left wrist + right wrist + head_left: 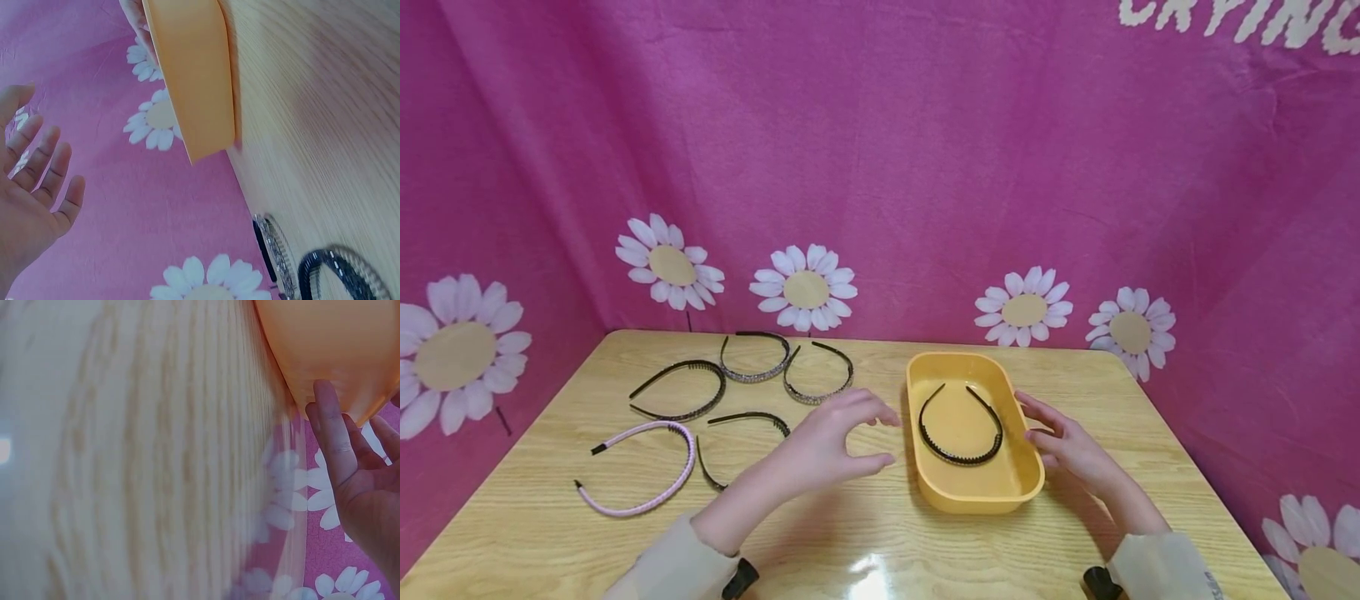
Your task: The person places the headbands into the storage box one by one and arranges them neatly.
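Note:
A yellow plastic tub (973,500) stands on the table, and a black toothed headband (961,458) lies inside it. Touching the tub's right side is my right hand (1078,450); its fingers rest along the outer wall near the rim. My left hand (823,446) hovers left of the tub with nothing in it, thumb and fingers spread apart. Beneath that hand and wrist, a dark headband (748,415) is partly hidden. In the left wrist view, the left hand (37,194) is apart from the tub (197,81).
Further left lie a lilac headband (688,458), a black headband (718,392) and two sparkly headbands, one at the back (756,377) and one nearer the tub (816,398). A pink curtain (880,167) with daisies borders the wooden table (947,558) at the back and sides.

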### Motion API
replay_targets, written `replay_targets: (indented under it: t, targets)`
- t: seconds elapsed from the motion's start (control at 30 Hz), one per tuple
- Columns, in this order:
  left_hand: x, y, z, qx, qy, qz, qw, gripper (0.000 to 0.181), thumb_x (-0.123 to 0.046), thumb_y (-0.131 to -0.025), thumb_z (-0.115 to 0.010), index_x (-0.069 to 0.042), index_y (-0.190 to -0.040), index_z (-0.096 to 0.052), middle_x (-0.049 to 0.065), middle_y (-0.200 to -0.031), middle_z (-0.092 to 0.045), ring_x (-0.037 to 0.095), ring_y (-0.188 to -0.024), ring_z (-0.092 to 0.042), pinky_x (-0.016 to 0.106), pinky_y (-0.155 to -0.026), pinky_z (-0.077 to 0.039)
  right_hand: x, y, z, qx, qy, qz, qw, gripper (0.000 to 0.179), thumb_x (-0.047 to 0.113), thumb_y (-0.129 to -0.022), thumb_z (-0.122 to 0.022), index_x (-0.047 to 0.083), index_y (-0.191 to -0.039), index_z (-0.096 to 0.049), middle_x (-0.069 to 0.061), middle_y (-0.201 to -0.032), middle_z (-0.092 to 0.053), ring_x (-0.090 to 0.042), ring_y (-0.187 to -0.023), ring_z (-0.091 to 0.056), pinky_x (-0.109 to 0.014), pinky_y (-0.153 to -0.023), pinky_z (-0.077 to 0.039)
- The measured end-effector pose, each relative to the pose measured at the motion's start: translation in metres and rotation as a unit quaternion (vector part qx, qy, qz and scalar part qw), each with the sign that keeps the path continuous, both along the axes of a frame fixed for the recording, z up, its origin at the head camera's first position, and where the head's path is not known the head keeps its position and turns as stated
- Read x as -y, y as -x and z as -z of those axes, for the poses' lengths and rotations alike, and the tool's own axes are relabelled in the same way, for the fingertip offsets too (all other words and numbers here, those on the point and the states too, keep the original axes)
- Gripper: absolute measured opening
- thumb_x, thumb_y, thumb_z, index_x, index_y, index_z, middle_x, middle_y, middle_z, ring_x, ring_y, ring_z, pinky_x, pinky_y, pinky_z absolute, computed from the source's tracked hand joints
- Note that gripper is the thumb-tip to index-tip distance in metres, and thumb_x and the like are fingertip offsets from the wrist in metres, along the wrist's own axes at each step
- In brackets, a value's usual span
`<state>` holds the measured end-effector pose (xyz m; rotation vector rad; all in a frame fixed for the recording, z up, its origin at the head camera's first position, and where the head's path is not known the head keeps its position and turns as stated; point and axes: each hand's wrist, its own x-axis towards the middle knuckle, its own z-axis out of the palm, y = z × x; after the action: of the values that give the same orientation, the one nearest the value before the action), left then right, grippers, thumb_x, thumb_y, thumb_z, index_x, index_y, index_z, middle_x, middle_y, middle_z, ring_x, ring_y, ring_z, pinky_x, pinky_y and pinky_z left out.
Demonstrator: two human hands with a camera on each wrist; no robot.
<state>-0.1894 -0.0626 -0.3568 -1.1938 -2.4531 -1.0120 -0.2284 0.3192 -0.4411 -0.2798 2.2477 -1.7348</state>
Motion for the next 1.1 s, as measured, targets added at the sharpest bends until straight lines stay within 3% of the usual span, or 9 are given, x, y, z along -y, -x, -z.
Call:
replay_targets:
  t: [0.2, 0.5, 0.87, 1.1]
  targets:
    - [0.019, -0.004, 0.001, -0.014, -0.02, -0.004, 0.9997, 0.036, -0.021, -0.075, -0.078, -0.017, -0.108, -0.064, -0.009, -0.106, -0.062, 0.012, -0.098, -0.056, 0.03, -0.088, -0.048, 0.0, -0.001, 0.001, -0.005, 0.007, -0.005, 1.0, 0.064, 0.016, -0.097, -0.051, 0.013, -0.151, -0.016, -0.026, -0.146, -0.021, -0.021, -0.112, -0.054, -0.042, -0.081, -0.054]
    - [0.05, -0.006, 0.005, -0.006, -0.007, -0.023, 0.9997, 0.041, -0.022, -0.074, -0.079, -0.02, -0.111, -0.063, -0.009, -0.113, -0.06, 0.011, -0.102, -0.055, 0.035, -0.091, -0.047, 0.0, -0.001, 0.002, -0.009, 0.003, 0.0, 1.0, 0.064, 0.015, -0.096, -0.051, 0.013, -0.151, -0.018, -0.025, -0.146, -0.022, -0.03, -0.114, -0.053, -0.042, -0.081, -0.054]
    - [0.082, -0.005, 0.024, 0.0, 0.015, -0.035, 0.9993, 0.042, -0.017, -0.074, -0.079, -0.019, -0.112, -0.061, -0.011, -0.112, -0.061, 0.011, -0.106, -0.056, 0.034, -0.092, -0.048, -0.001, -0.001, 0.001, -0.004, 0.0, -0.001, 1.0, 0.064, 0.017, -0.097, -0.051, 0.014, -0.151, -0.017, -0.027, -0.147, -0.022, -0.031, -0.113, -0.055, -0.041, -0.081, -0.054]
    - [0.101, -0.004, 0.038, 0.001, 0.035, -0.044, 0.9984, 0.041, -0.01, -0.072, -0.08, -0.016, -0.109, -0.061, -0.009, -0.104, -0.062, 0.014, -0.094, -0.057, 0.031, -0.083, -0.05, -0.001, -0.001, 0.001, 0.001, -0.011, -0.002, 0.9999, 0.065, 0.019, -0.096, -0.053, 0.018, -0.151, -0.019, -0.026, -0.149, -0.021, -0.039, -0.12, -0.048, -0.041, -0.082, -0.053]
